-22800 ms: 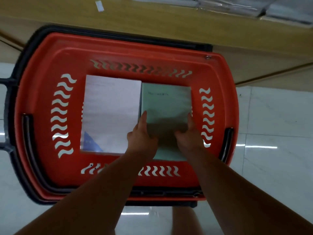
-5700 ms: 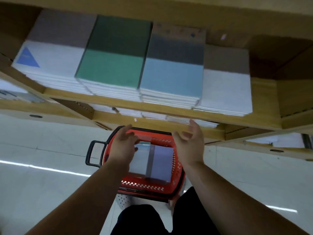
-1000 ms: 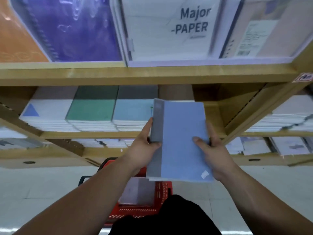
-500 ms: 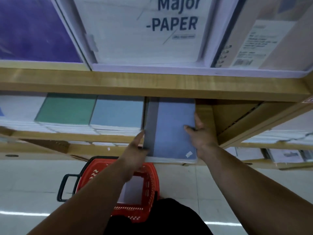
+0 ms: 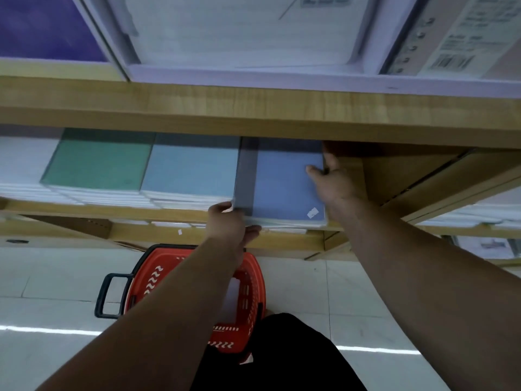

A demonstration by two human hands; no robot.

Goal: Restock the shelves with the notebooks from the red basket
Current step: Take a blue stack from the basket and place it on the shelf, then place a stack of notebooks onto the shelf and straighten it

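On the shelf (image 5: 127, 214), the left hand (image 5: 227, 225) is gripping the blue notebook (image 5: 282, 187), the right hand (image 5: 337, 186) pinching its edge (thumb atop).

No wording can be read. On the upper shelf (image 5: 253, 108), far right, a pack (image 5: 504, 49) has a label (image 5: 465, 35) with a barcode (image 5: 451, 62) under print too blurred to make out. The white paper pad (image 5: 239, 32) beside it shows a small blurred caption (image 5: 324, 1). The blue notebook (image 5: 284, 182) bears a small white sticker (image 5: 312, 213) at its near right corner, nothing legible.
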